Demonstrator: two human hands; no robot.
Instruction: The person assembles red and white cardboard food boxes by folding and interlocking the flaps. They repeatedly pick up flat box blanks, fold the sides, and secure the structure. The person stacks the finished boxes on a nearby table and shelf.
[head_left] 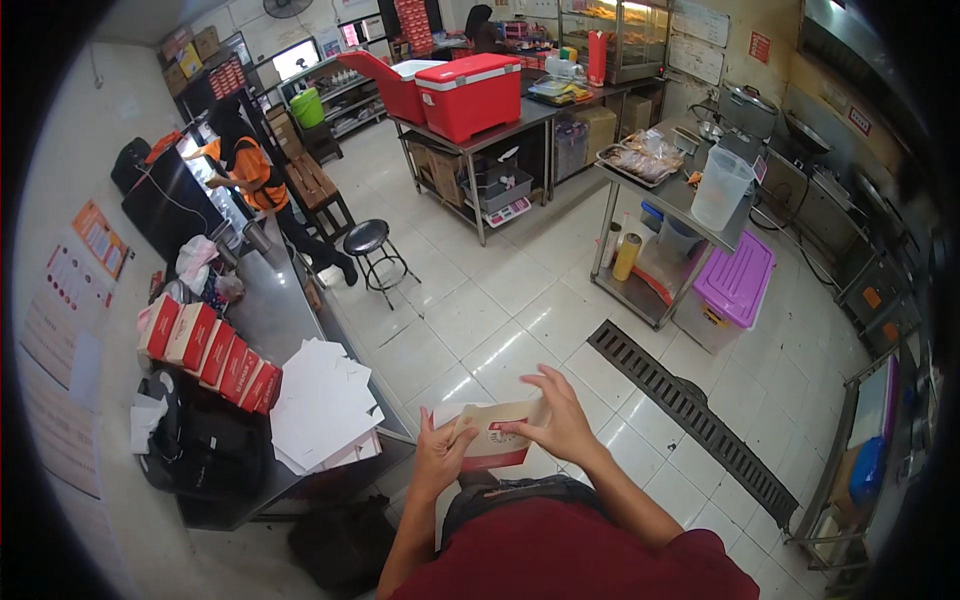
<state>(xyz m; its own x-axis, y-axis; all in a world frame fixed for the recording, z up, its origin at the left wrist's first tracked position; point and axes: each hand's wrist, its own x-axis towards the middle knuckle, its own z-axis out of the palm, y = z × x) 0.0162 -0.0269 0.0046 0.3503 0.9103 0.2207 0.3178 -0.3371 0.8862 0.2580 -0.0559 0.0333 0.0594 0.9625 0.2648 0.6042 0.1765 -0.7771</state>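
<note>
A partly folded paper food carton (495, 457), beige with red printed panels, is held up in front of my waist. My left hand (440, 452) grips its left side, the thumb lying on the beige face and the fingers mostly behind it. At the right edge is my right hand (563, 418), its thumb pressed on the carton near a small red mark. The fingers of that hand are raised and curved around a standing flap. A white panel shows behind the carton near my left fingers.
On the steel table (290, 290) at left lie white carton sheets (322, 405), a row of red boxes (212, 350) and a black bag-like item (205, 440). A stool (370, 240) stands ahead. Rightward are a floor grate (690, 420) and a purple-lidded bin (730, 285). A person in orange (255, 170) works far left.
</note>
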